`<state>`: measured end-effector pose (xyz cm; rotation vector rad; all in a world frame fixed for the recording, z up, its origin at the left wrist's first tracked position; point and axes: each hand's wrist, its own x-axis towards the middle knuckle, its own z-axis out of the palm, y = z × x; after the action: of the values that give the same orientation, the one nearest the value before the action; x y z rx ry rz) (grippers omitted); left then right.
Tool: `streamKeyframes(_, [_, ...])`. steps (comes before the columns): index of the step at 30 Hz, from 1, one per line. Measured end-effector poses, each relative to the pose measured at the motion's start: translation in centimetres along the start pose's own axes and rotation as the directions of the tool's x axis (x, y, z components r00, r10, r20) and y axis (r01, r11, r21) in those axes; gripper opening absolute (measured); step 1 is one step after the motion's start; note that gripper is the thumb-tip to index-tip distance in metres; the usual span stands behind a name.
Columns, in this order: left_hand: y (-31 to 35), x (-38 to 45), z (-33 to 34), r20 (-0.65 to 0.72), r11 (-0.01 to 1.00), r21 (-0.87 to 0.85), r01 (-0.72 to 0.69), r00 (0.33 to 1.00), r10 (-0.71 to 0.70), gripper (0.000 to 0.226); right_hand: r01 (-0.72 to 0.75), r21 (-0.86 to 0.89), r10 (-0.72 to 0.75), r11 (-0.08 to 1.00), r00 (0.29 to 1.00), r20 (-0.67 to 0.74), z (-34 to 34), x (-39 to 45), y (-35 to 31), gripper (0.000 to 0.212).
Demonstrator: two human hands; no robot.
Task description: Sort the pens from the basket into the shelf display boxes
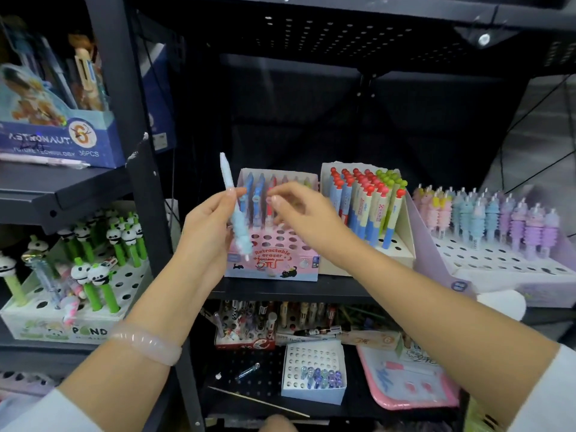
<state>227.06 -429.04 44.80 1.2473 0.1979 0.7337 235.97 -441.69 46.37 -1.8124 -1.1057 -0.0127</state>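
My left hand pinches a pale blue pen and holds it nearly upright in front of the pink "Retractable eraser" display box on the middle shelf. My right hand hovers over that box's back row, fingers loosely curled, fingertips near the standing pens; I see nothing held in it. To the right stand a cream box of red- and green-topped pens and a lilac box of pastel spiral pens. No basket is in view.
A panda pen box sits on the left shelf, with an astronaut box above it. The lower shelf holds a small white box with glassy pens, a pink tray, mixed pen boxes and a thin stick.
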Motion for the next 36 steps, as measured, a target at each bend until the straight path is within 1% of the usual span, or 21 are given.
streamKeyframes(2, [-0.4,-0.2,1.7,0.016,0.997,-0.074,0.008,1.000,-0.007,0.019,-0.112,0.177,0.090,0.978,0.988,0.128,-0.6,-2.1,0.4,0.021])
streamKeyframes(3, [-0.7,-0.3,2.6,0.028,0.994,-0.112,0.008,1.000,-0.005,0.015,-0.148,0.257,0.115,0.955,0.983,0.141,-1.0,-3.0,0.7,0.022])
streamKeyframes(4, [-1.0,-0.5,3.6,0.037,0.988,-0.156,0.018,0.999,-0.012,0.011,-0.164,0.333,0.130,0.929,0.984,0.121,-1.6,-3.7,0.9,0.020])
streamKeyframes(6, [-1.7,-1.0,5.7,0.062,0.965,-0.252,0.068,0.997,-0.054,0.005,-0.159,0.473,0.161,0.867,0.986,0.036,-3.4,-4.8,1.5,0.014])
streamKeyframes(9, [-3.3,-2.1,9.4,0.158,0.933,-0.320,0.163,0.980,-0.117,0.008,-0.112,0.691,0.242,0.714,0.966,-0.095,-6.8,-6.0,2.4,0.008])
streamKeyframes(11, [-4.6,-3.1,12.2,0.248,0.917,-0.332,0.221,0.958,-0.141,0.012,-0.059,0.764,0.294,0.642,0.940,-0.175,-9.0,-6.8,3.1,0.013])
streamKeyframes(12, [-5.3,-3.6,13.6,0.282,0.904,-0.345,0.252,0.947,-0.156,0.015,-0.044,0.765,0.310,0.642,0.928,-0.207,-10.0,-7.2,3.5,0.015])
streamKeyframes(15, [-7.1,-4.6,17.6,0.329,0.867,-0.365,0.338,0.919,-0.219,0.013,-0.027,0.690,0.326,0.723,0.894,-0.306,-12.7,-8.7,4.9,0.016])
streamKeyframes(17, [-8.1,-5.0,19.9,0.377,0.879,-0.317,0.356,0.898,-0.227,0.011,-0.009,0.631,0.324,0.775,0.863,-0.386,-15.1,-9.5,5.9,0.018])
streamKeyframes(18, [-8.5,-5.1,20.9,0.401,0.902,-0.262,0.342,0.889,-0.221,0.009,-0.009,0.598,0.332,0.801,0.839,-0.432,-16.5,-9.8,6.3,0.020])
streamKeyframes(21, [-9.7,-5.2,23.2,0.421,0.973,-0.013,0.232,0.884,-0.205,0.010,-0.066,0.426,0.340,0.902,0.718,-0.607,-21.7,-10.4,7.4,0.019])
streamKeyframes(23, [-10.2,-4.8,24.1,0.425,0.978,0.188,0.087,0.891,-0.161,0.014,-0.162,0.235,0.282,0.959,0.655,-0.701,-24.7,-10.6,8.4,0.016])
streamKeyframes(24, [-10.3,-4.5,24.4,0.438,0.962,0.272,-0.001,0.890,-0.123,0.016,-0.231,0.131,0.253,0.964,0.644,-0.722,-26.0,-10.7,9.1,0.015])
streamKeyframes(26, [-10.4,-4.1,24.9,0.477,0.920,0.365,-0.141,0.877,-0.055,0.018,-0.359,-0.038,0.225,0.933,0.661,-0.716,-27.6,-10.8,10.5,0.016])
streamKeyframes(27, [-10.4,-4.0,25.0,0.495,0.901,0.389,-0.192,0.868,-0.028,0.018,-0.404,-0.093,0.227,0.910,0.674,-0.703,-27.9,-10.8,11.1,0.017])
streamKeyframes(30, [-10.4,-3.7,25.3,0.553,0.855,0.422,-0.302,0.833,0.021,0.022,-0.468,-0.227,0.224,0.854,0.724,-0.653,-27.8,-10.6,12.6,0.018])
streamKeyframes(33, [-10.3,-3.5,25.2,0.595,0.836,0.427,-0.344,0.804,0.027,0.024,-0.481,-0.331,0.214,0.812,0.773,-0.598,-27.0,-10.4,13.5,0.022])
streamKeyframes(36, [-10.3,-3.7,25.2,0.613,0.830,0.436,-0.347,0.790,0.009,0.024,-0.513,-0.355,0.261,0.782,0.785,-0.561,-27.1,-9.5,13.8,0.030])
